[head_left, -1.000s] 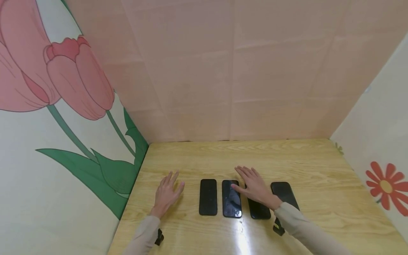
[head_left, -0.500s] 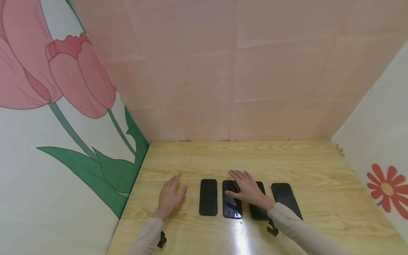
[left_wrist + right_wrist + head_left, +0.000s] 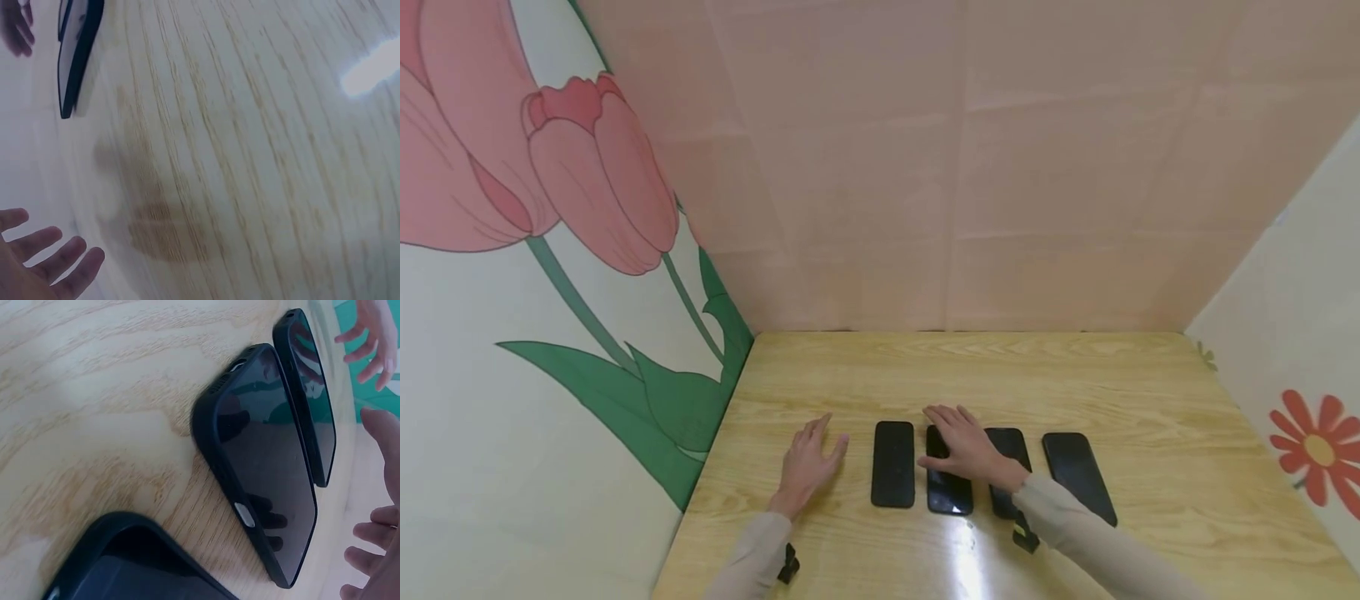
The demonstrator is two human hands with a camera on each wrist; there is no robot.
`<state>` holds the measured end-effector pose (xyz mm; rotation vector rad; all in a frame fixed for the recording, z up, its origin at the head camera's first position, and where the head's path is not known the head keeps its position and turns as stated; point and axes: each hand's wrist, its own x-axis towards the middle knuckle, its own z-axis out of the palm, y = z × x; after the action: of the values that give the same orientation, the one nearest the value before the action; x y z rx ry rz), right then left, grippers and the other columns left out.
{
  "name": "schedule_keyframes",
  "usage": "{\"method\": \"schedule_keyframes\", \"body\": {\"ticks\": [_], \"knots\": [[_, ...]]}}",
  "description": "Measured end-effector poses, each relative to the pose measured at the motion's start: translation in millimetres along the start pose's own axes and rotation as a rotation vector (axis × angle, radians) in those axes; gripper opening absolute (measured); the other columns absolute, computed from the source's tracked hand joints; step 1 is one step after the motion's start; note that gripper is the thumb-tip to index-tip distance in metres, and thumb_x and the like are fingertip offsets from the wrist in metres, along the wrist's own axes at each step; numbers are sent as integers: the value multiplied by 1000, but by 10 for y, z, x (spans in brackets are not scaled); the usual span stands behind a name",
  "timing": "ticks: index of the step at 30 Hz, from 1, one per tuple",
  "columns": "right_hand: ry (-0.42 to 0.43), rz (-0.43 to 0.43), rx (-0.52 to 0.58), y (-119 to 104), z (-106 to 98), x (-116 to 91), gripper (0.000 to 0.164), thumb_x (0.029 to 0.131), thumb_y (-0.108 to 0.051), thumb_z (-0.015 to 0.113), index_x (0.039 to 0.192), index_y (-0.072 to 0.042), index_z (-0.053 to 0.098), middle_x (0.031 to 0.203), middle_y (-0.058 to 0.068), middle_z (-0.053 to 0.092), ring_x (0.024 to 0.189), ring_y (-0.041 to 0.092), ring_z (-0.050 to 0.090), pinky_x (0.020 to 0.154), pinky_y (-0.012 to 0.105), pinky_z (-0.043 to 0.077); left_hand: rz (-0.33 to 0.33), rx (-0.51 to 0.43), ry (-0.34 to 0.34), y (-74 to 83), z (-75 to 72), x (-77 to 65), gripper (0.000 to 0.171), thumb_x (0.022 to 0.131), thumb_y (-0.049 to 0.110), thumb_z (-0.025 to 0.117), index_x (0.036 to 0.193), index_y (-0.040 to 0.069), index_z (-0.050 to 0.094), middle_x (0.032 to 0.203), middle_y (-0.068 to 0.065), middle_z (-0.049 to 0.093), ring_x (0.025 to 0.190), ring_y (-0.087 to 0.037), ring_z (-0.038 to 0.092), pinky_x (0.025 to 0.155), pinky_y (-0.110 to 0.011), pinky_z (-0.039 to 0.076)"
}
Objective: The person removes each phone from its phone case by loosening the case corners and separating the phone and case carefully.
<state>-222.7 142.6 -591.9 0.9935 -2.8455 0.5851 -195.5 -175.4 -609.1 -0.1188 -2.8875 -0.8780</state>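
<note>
Several black smartphones lie face up in a row. My right hand [image 3: 964,450], fingers spread, is over the second phone from the left [image 3: 952,493] and holds nothing. In the right wrist view, finger reflections show on that phone's dark screen [image 3: 269,462]. Left of it lies the leftmost phone [image 3: 892,464], and to its right are the third phone [image 3: 1009,448], partly behind my right wrist, and the tilted rightmost phone [image 3: 1078,473]. My left hand [image 3: 807,468], fingers loosely extended, hovers left of the row with nothing in it; its shadow falls on the wood in the left wrist view.
The phones lie on a light wood-grain table [image 3: 850,367]. A pink-beige panel [image 3: 955,208] rises at its back edge. A tulip-print side wall [image 3: 587,275] stands left, a white one with a red flower [image 3: 1318,450] right. Glare [image 3: 967,558] shines near the front.
My right hand has moved left, from over the third phone to over the second. My left hand has drifted slightly right. The phones keep their places; the head view has shifted a little.
</note>
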Motion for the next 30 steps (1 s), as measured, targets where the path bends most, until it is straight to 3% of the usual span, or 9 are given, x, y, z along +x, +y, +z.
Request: {"method": "schedule_keyframes", "body": {"ticks": [6,14,23,30], "knots": [[-17,-27,9,-17,60,27,91,84,-51,74,146,5,39,145,22,45,134,40,41,111,61,23,4,-3,4,41,14,6,68,98,62,46,143,11,50,135,-18,53,119,-39,53,92,-57,46],[-66,-56,26,-120,84,96,93,83,-50,76,143,11,39,143,28,44,133,40,41,112,60,23,47,-74,4,88,60,19,52,99,45,56,130,3,60,121,-15,60,102,-32,63,85,-50,51],[-132,-12,10,-159,112,179,95,83,-51,76,143,13,38,144,29,42,135,41,39,114,56,20,90,-71,-23,142,144,33,39,98,37,59,116,3,67,103,-10,64,87,-24,63,74,-42,52],[-183,11,40,-184,165,199,95,86,-49,74,144,15,34,144,33,39,135,42,37,114,57,18,100,-63,-76,244,206,35,32,96,31,63,108,3,71,84,1,62,76,-15,60,69,-38,52]]}}
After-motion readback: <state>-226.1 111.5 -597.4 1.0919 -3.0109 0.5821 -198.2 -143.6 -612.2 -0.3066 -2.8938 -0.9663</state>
